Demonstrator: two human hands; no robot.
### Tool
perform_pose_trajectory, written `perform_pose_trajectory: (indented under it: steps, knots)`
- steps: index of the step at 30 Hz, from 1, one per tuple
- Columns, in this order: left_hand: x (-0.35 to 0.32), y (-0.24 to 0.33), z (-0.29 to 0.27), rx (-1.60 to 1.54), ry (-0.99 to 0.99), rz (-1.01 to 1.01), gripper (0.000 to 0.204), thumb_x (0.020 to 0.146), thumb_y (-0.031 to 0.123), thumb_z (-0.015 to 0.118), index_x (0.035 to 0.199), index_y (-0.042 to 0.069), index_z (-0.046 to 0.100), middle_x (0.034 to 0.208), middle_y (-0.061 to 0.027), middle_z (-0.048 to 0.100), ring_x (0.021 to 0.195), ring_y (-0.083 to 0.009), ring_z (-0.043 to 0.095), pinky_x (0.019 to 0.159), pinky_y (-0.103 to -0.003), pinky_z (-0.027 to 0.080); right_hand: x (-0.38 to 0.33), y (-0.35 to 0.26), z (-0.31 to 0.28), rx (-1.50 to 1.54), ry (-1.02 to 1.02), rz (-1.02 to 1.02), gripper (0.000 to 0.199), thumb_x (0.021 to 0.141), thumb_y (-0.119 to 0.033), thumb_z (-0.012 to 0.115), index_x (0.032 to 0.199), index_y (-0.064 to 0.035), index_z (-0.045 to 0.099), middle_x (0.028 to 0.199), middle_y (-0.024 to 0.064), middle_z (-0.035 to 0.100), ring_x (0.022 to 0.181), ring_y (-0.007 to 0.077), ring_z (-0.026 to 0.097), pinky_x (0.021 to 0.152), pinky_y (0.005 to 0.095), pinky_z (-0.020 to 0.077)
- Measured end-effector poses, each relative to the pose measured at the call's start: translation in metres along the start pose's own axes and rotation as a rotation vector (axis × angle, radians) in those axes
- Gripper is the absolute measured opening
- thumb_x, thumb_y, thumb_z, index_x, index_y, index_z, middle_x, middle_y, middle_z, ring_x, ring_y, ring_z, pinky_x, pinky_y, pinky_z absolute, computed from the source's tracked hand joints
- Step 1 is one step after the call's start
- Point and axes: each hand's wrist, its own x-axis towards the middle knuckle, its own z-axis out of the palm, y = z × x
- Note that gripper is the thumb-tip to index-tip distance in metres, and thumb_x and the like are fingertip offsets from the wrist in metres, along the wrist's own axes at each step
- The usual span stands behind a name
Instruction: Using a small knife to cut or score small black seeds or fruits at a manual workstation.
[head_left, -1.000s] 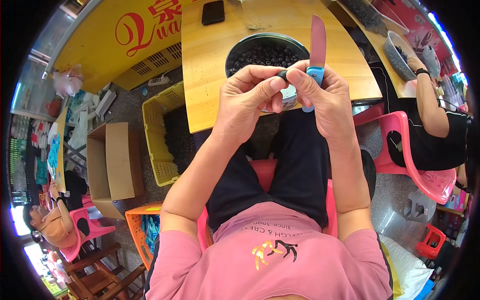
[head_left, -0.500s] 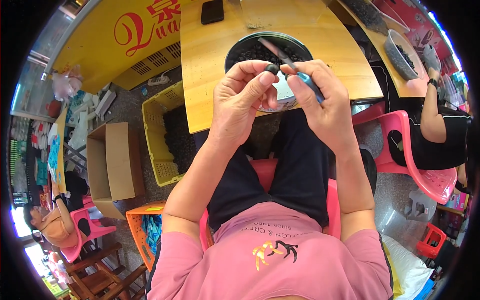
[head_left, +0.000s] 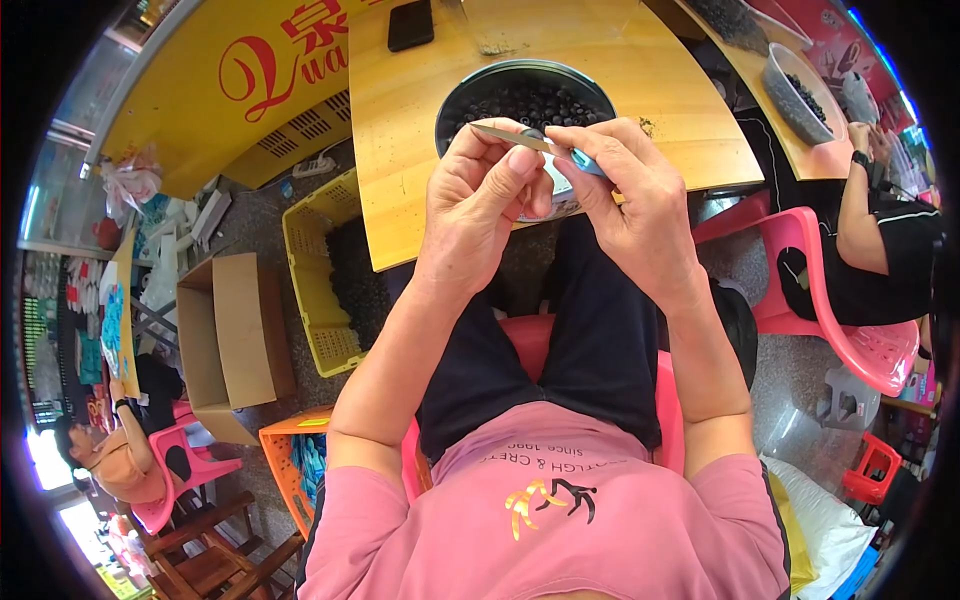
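My left hand point(head_left: 470, 205) pinches a small dark round piece point(head_left: 532, 132) between thumb and fingertips, just above the near rim of a round metal tin point(head_left: 606, 104). In my right hand point(head_left: 643, 205) is a small knife point(head_left: 586, 161) with a blue handle, gripped by thumb and fingers. Its blade points left and lies across the piece, close to my left thumb and forefinger. The blade and fingers partly cover the piece. Many similar dark pieces point(head_left: 530, 100) lie in the tin, some with pale spots.
The wooden table point(head_left: 400, 160) carries a black phone point(head_left: 411, 25). Left of it stand a yellow crate point(head_left: 312, 270) of dark pieces and a cardboard box point(head_left: 245, 330). At right, a person point(head_left: 870, 240) sits on a pink chair point(head_left: 815, 290) near a grey bowl point(head_left: 795, 95).
The knife has swung down from pointing up and away to lying leftward across the piece. My right hand has shifted slightly left. My left hand keeps its pinch.
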Motion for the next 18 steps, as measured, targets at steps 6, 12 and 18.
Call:
perform_pose_trajectory:
  steps: [6, 12, 18]
  knots:
    - [0.000, -0.004, 0.002, -0.040, -0.015, -0.010, 0.018, 0.096, 0.014, 0.058, 0.110, 0.005, 0.052, 0.089, -0.0044, 0.060, 0.071, -0.0119, 0.057, 0.064, -0.024, 0.047, 0.000, 0.001, 0.001, -0.025, 0.023, -0.004, 0.023, 0.085, -0.001, 0.065, 0.109, -0.0005, 0.067, 0.093, 0.0126, 0.064, 0.078, 0.0224, 0.063, 0.065, 0.0301, 0.0500]
    - [0.000, -0.008, 0.007, -0.073, -0.012, 0.042, 0.018, 0.097, 0.014, 0.056, 0.110, 0.003, 0.050, 0.090, -0.0053, 0.060, 0.070, -0.0121, 0.055, 0.065, -0.025, 0.047, 0.000, 0.005, 0.008, -0.161, 0.122, -0.104, 0.028, 0.082, 0.003, 0.065, 0.109, -0.0028, 0.067, 0.089, 0.0120, 0.064, 0.077, 0.0245, 0.063, 0.065, 0.0319, 0.0507]
    - [0.001, -0.010, 0.010, -0.112, 0.001, 0.060, 0.017, 0.097, 0.013, 0.055, 0.110, 0.003, 0.049, 0.092, -0.0065, 0.061, 0.071, -0.0123, 0.055, 0.065, -0.025, 0.047, 0.000, 0.006, 0.013, -0.171, 0.172, -0.133, 0.029, 0.079, 0.001, 0.065, 0.108, -0.0044, 0.066, 0.085, 0.0100, 0.062, 0.075, 0.0260, 0.062, 0.064, 0.0346, 0.0503]
